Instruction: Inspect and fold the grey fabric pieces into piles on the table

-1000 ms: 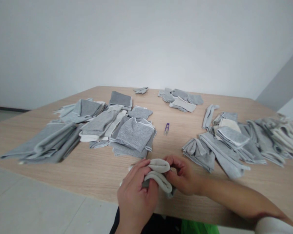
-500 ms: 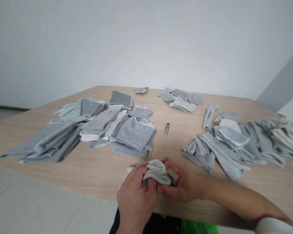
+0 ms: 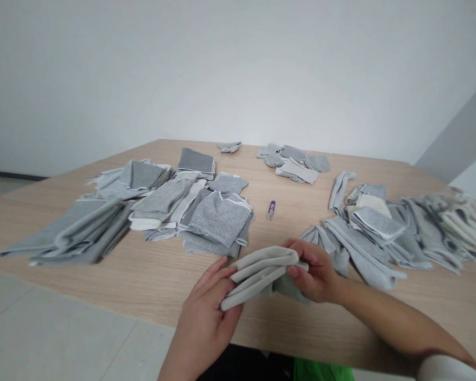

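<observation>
Aslant, gray cloth (image 3: 263, 269), long axis nr-L to far-R, both hands' fingers (image 3: 221, 275) pinching ends.

The table (image 3: 150, 275) has a light wood surface. On it lie several piles of grey cloth (image 3: 221, 219) and small purple snips (image 3: 271, 210).

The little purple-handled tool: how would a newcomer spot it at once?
Find the wooden table, then look beyond the folded pale cloth held by the left hand and right hand. Between the left-side fabric heap and the right-side fabric heap lies a small tool. Its purple handle sets it apart from the grey and pale fabric around it.
</observation>
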Demonstrator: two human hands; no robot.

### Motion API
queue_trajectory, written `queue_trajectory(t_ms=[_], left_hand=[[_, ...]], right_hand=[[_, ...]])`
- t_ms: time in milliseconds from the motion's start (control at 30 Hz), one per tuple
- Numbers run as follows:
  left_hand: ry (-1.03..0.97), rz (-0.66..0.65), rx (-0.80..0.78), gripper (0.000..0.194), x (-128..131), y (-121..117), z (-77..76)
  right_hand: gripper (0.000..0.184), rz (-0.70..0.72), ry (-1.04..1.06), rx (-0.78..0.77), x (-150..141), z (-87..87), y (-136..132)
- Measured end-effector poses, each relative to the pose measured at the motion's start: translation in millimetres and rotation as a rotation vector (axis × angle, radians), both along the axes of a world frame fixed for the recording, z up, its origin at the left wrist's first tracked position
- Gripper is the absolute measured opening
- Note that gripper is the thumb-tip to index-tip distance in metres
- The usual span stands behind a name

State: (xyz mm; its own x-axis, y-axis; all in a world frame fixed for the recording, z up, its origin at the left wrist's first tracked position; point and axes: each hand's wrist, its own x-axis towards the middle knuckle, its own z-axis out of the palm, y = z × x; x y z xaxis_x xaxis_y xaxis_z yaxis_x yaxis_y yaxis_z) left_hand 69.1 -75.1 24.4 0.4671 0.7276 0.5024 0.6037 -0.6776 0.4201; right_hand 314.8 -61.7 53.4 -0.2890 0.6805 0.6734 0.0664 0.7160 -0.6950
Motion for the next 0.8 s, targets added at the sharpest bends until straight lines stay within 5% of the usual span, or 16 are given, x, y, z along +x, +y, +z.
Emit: queue_trajectory(t_ms=[267, 500, 800], left_hand=[[-0.386, -0.029, -0.365, 0.017, -3, -6, -6.9], [-0.798, -0.209, -0.678, 0.025, 6, 0, -15.4], [-0.614, -0.324, -0.807, 0.024, 20, 11, -15.0]], right_hand=[[0.027, 0.084, 0.035, 0.018, 9, 17.6, -1], [0.035, 0.249, 0.233, -0.175, 4, 13.8, -7], [0.032, 0.474, 0.288, -0.234, 6, 19.4, -7]])
